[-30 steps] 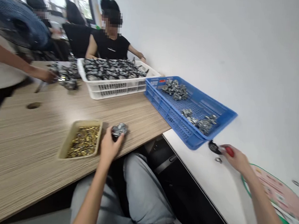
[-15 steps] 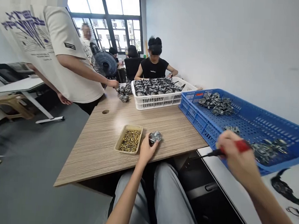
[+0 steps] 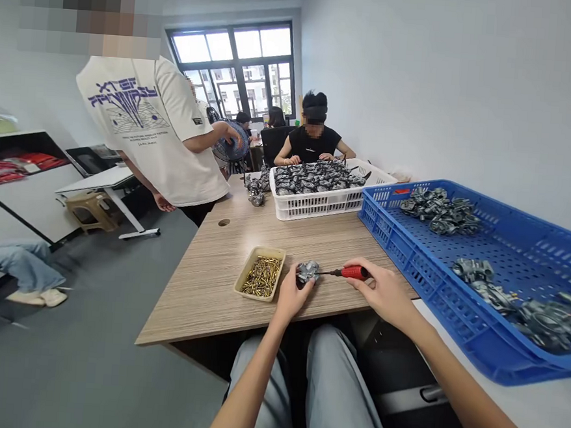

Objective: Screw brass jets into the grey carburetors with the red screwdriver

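- Where the desk's near edge (image 3: 183,337) runs just below, left hand (image 3: 292,297) has fingers clamped on a metal part (image 3: 307,271).
- Right hand (image 3: 378,292) has fingers clamped on a red screwdriver (image 3: 353,272), tip touching the part.
- Tray of brass screws (image 3: 258,248) just beside left hand.
- Blue crate (image 3: 414,185) to the right, past the hands.

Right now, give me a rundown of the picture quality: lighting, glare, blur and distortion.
In the head view, the window is the brightest area, its glare washing out the outdoors. The wide lens bends the scene, so the blue plastic crate and the wood-grain table seem to lean. The red-handled screwdriver in the right hand shows no marked motion blur.
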A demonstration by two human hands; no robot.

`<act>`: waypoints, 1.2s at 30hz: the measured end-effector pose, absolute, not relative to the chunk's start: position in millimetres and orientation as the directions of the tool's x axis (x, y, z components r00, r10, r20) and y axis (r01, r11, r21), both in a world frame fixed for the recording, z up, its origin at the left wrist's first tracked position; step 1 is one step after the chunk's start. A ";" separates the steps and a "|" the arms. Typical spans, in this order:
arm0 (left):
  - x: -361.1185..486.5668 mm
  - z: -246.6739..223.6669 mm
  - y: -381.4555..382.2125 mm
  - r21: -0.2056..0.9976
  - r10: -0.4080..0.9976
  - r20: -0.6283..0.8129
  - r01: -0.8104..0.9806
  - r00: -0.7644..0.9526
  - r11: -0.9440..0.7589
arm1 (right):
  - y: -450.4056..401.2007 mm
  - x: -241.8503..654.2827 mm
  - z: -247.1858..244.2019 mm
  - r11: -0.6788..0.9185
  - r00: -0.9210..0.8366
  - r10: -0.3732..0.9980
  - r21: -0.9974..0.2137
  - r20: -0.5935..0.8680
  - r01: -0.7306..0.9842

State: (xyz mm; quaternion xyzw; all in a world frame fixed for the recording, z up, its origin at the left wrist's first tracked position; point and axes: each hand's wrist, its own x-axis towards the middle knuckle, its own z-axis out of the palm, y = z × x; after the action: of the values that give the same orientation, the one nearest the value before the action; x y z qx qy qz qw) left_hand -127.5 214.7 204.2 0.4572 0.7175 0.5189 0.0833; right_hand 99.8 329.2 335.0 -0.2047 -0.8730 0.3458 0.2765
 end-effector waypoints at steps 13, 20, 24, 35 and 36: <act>-126.8 205.4 216.3 0.810 0.733 0.346 0.581 -0.586 0.081 | 334.9 96.9 317.7 0.652 -0.720 0.598 -0.736 0.352 0.183; -125.8 209.8 214.1 0.823 0.746 0.351 0.566 -0.566 0.042 | 331.6 95.0 314.1 0.648 -0.712 0.617 -0.730 0.336 0.217; -127.0 206.4 214.0 0.815 0.738 0.360 0.577 -0.571 0.049 | 328.4 97.4 315.5 0.695 -0.719 0.614 -0.654 0.325 0.298; -128.3 203.8 213.9 0.814 0.725 0.368 0.579 -0.582 0.051 | 317.7 102.3 318.8 0.829 -0.776 0.537 -0.377 0.330 0.413; -128.4 203.4 214.0 0.815 0.727 0.367 0.578 -0.581 0.050 | 317.6 102.8 318.5 0.830 -0.789 0.526 -0.396 0.318 0.394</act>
State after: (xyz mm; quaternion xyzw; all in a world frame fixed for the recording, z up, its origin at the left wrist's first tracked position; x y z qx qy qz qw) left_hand -128.4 214.0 203.4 0.4521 0.7212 0.5199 0.0715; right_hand 102.8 317.6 318.5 -0.2466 -0.9327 0.1563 0.2118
